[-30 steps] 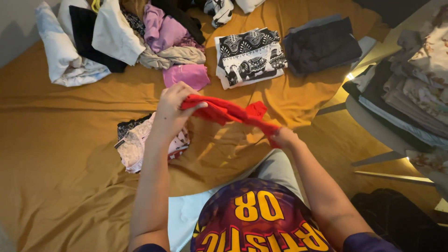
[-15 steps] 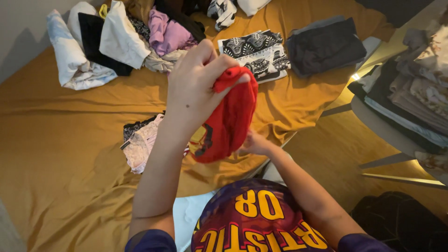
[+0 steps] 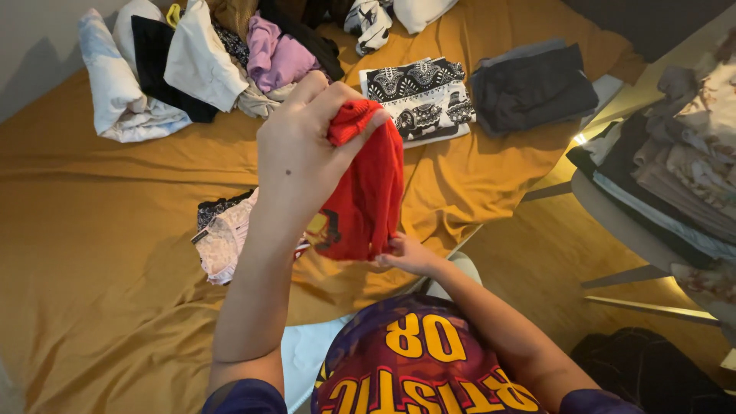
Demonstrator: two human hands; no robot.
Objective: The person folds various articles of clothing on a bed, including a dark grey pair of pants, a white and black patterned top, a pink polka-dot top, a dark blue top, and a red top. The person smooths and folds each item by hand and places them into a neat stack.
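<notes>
So the red garment is up in the air over the bed, hanging lengthwise between both hands. The left hand has its grip closed around the bunched top end, fingers wrapped tight over the fabric, and the right hand is pinching the bottom edge down low, close to the body. Biggest risk I'd say is that bottom pinch: it looks like just fingertips on a thin edge, so if the cloth gets tugged or shaken out, that end could slip free and the whole thing would flop open and swing from the top hand. The top is wadded up rather than held flat too, so any fold made from here could come out lopsided or with a twist in it. Also worth noting, there's a pink and white patterned piece lying on the bed right under the raised arm, so if the red one drops it lands on that and the two get mixed up. The folded stuff further back, like the black and white patterned stack and the dark folded pile, is well apart, so probably safe. The loose heap of clothes at the far left could get knocked only by a big swing.
</notes>
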